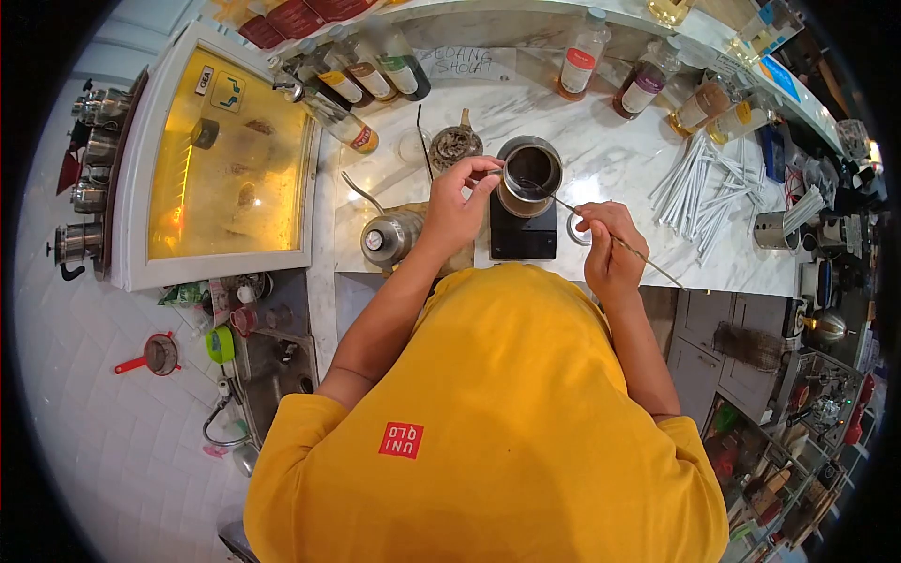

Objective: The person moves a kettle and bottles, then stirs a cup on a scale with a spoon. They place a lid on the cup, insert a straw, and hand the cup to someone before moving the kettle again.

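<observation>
A dark-bottomed metal cup point(533, 161) stands over a brownish vessel on a black digital scale point(523, 242). My left hand point(458, 208) is closed at the cup's left rim, thumb and fingers pinching its edge. In my right hand point(613, 250) is a long, thin bar spoon point(654, 266) with a twisted stem, held at a slant. Its lower end reaches inside the cup, and its tip is hard to make out. A small round white-and-silver lid point(579, 230) lies beside my right fingers. Left of my left wrist sits a steel gooseneck kettle point(388, 236).
A glass pot with dark contents point(456, 145) stands behind my left hand. Syrup bottles point(584, 54) line the back of the marble counter. Loose white straws point(699, 192) lie at right. A yellow-lit display cabinet point(230, 159) borders the left, above a sink point(272, 371).
</observation>
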`<action>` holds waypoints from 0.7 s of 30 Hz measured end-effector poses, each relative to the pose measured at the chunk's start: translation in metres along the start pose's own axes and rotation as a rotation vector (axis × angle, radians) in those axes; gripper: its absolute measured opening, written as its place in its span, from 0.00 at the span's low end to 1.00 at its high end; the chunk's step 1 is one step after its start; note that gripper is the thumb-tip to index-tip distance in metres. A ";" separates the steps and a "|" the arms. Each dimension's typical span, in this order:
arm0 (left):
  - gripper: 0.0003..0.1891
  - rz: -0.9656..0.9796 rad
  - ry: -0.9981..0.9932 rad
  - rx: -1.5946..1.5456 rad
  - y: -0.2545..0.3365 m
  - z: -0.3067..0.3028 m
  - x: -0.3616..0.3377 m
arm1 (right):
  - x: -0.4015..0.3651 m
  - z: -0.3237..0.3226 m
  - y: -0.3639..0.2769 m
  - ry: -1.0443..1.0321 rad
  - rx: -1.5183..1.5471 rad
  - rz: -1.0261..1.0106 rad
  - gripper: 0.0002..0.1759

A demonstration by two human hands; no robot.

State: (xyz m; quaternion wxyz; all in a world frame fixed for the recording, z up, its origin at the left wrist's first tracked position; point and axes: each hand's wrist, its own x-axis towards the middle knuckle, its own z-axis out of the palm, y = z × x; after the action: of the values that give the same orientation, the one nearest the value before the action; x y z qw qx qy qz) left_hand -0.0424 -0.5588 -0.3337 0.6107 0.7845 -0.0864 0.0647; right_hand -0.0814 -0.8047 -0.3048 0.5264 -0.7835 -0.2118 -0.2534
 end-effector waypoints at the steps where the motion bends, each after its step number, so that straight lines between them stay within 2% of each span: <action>1: 0.08 -0.003 0.003 0.001 -0.001 0.000 0.000 | 0.000 0.000 0.000 -0.001 -0.005 -0.010 0.02; 15: 0.08 -0.025 0.020 -0.033 -0.008 0.002 0.000 | 0.003 0.002 0.000 -0.015 -0.028 -0.034 0.01; 18: 0.07 -0.032 0.039 -0.044 -0.009 0.004 0.000 | 0.006 0.000 0.000 -0.040 -0.067 -0.095 0.06; 21: 0.07 -0.046 0.040 -0.034 -0.010 0.004 -0.001 | 0.005 0.001 0.000 -0.047 -0.069 -0.089 0.07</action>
State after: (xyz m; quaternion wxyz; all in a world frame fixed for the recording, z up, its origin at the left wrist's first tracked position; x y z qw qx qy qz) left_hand -0.0408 -0.5605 -0.3443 0.6267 0.7745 -0.0569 0.0649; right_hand -0.0775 -0.8035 -0.3016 0.4822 -0.7967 -0.2497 -0.2653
